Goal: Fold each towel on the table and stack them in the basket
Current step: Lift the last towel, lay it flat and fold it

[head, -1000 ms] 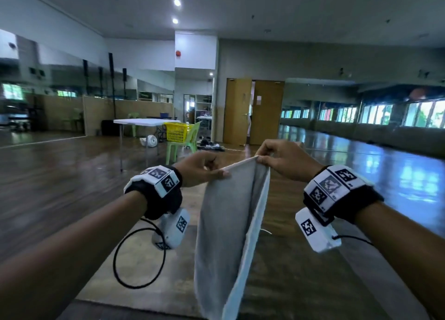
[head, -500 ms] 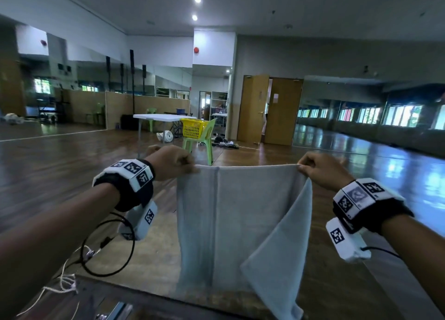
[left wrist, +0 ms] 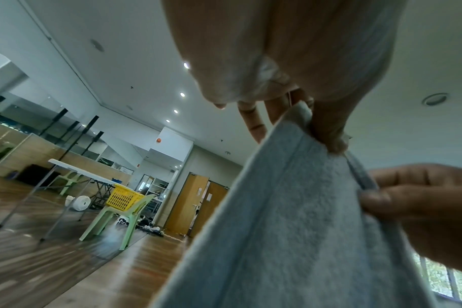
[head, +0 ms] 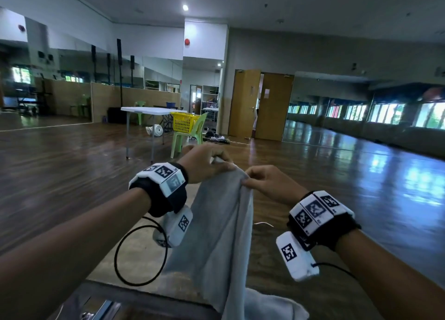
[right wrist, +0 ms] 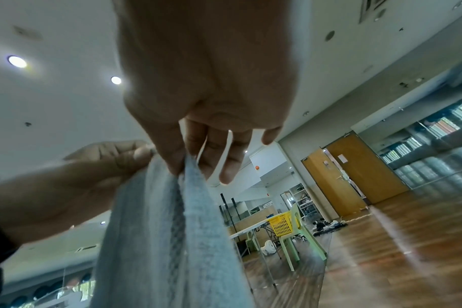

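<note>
A grey towel [head: 216, 235] hangs doubled over in the air in front of me, its lower end reaching the table edge [head: 144, 295]. My left hand [head: 204, 163] pinches the top corners on the left, and my right hand [head: 265, 182] pinches the top edge right beside it. In the left wrist view the left thumb and fingers [left wrist: 327, 133] clamp the towel [left wrist: 290, 229], with the right hand [left wrist: 422, 208] close by. In the right wrist view the right hand [right wrist: 187, 162] pinches the towel [right wrist: 158, 239]. A yellow basket [head: 184, 122] sits far off on a green chair.
More grey towel cloth [head: 272, 305] lies on the table at the bottom. A white folding table [head: 149, 110] and a green chair [head: 190, 136] stand across the wooden floor. Brown doors [head: 262, 105] are behind them. Mirrors line the left wall, windows the right.
My hands came together from wide apart, bringing the towel's top corners side by side, so the spread towel now hangs folded in half lengthwise.
</note>
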A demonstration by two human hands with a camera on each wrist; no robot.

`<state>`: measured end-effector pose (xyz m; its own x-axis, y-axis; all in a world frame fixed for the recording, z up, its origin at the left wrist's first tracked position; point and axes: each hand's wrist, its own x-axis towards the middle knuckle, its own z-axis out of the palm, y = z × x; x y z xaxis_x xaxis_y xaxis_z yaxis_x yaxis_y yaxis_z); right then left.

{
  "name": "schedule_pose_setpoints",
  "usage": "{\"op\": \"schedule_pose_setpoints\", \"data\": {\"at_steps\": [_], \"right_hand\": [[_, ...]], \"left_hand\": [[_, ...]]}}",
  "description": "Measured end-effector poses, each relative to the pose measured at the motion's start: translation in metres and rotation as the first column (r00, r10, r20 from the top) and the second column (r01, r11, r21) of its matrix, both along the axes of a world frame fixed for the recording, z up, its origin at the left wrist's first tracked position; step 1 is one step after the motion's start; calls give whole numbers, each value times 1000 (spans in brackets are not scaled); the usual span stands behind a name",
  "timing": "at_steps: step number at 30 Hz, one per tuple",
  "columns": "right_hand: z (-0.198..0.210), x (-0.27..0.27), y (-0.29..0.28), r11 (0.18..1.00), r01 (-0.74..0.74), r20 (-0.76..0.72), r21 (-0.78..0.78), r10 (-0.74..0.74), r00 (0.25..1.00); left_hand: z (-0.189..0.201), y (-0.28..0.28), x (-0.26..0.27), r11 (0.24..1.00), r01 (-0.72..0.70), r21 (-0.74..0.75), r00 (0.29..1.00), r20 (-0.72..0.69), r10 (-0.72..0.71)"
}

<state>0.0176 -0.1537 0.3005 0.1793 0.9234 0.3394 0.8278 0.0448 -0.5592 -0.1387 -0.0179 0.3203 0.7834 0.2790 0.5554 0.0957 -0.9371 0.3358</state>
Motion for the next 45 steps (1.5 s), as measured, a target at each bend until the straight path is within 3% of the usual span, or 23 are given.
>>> {"op": "schedule_pose_setpoints", "data": {"at_steps": [3,7,12,15,18,22,26,32,35,37,40,43,45], "right_hand": [[6,4,-4,999,9,-88,45,-5,996],[9,9,-7,998,42,-105,49,-37,994],[2,11,-11,999,19,-145,-32,-23,989],[-1,10,-11,999,1,-175,37,6,984],[1,14,-11,986,58,-159,154,-33,987],[5,19,-16,981,82,-210,177,-44,977],[3,21,-17,986,83,-207,142,-53,977],[5,13,-18,972,63,-11,227,-62,998],[13,18,-26,967,121,86,222,-143,986],[21,26,-34,954,176,74,243,-199,977],[31,43,-48,927,237,45,291,-260,964],[37,57,-60,906,289,34,308,-314,949],[42,63,-66,897,310,54,314,-343,938]], "left_hand": [[-15,6,3,998,-70,-10,997,-39,69],[-32,13,8,984,-34,-175,991,-132,11],[-34,6,14,936,65,-346,998,10,-65],[-34,-2,19,888,148,-436,989,92,-120],[-42,0,20,852,142,-504,989,41,-141],[-47,3,16,858,94,-505,996,53,-78],[-38,1,18,887,96,-452,995,74,-70],[-33,-4,22,944,63,-324,995,-53,-84],[-32,2,14,953,23,-304,990,-126,-64],[-31,12,4,962,-1,-273,985,-166,-46],[-31,27,-12,985,-141,-99,946,-308,104],[-24,40,-29,927,-300,225,849,-379,368],[-12,45,-41,925,-302,231,853,-367,371]]}}
